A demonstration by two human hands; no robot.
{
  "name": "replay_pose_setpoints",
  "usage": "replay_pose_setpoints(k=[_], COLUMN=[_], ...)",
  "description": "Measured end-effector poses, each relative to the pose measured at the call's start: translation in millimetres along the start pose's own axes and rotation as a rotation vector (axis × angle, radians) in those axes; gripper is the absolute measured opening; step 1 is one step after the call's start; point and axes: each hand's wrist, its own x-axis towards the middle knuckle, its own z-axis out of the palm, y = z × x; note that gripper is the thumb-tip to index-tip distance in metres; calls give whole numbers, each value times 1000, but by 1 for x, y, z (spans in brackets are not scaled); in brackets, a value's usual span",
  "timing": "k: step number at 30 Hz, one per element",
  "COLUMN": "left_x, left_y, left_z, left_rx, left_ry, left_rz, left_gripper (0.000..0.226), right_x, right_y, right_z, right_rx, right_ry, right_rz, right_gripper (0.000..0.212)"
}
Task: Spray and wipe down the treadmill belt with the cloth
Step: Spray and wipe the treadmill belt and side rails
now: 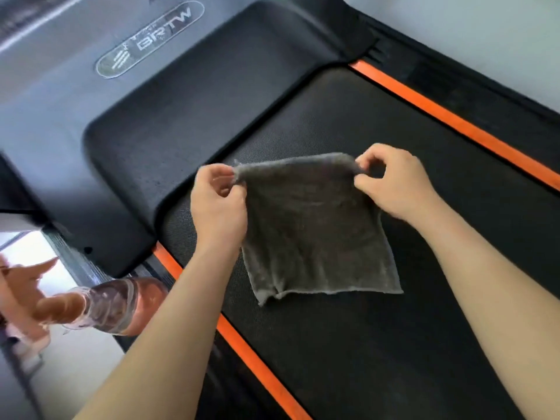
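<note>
A grey cloth (315,231) hangs spread out above the black treadmill belt (378,344). My left hand (216,207) pinches its upper left corner. My right hand (394,183) pinches its upper right corner. The cloth's lower edge droops toward the belt; I cannot tell whether it touches. A clear spray bottle with a pinkish-orange head (100,304) lies on its side at the lower left, beside the treadmill's left rail.
Orange strips (454,119) run along both sides of the belt. The black motor cover (188,116) with a BRTW badge (151,37) sits at the belt's far end. Pale floor (78,365) lies to the left, a light wall at upper right.
</note>
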Motion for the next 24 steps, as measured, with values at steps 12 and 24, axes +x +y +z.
replay_pose_setpoints(k=[12, 24], left_x=[-31, -99], left_y=[-35, -62], left_z=[-49, -36], left_rx=[508, 946], left_ry=[-87, -758], left_rz=[477, 320], left_gripper=[28, 47], right_x=[-25, -92], right_y=[23, 45], right_z=[24, 24], right_rx=[-241, -510], right_ry=[135, -86], right_rz=[-412, -121], right_gripper=[25, 22])
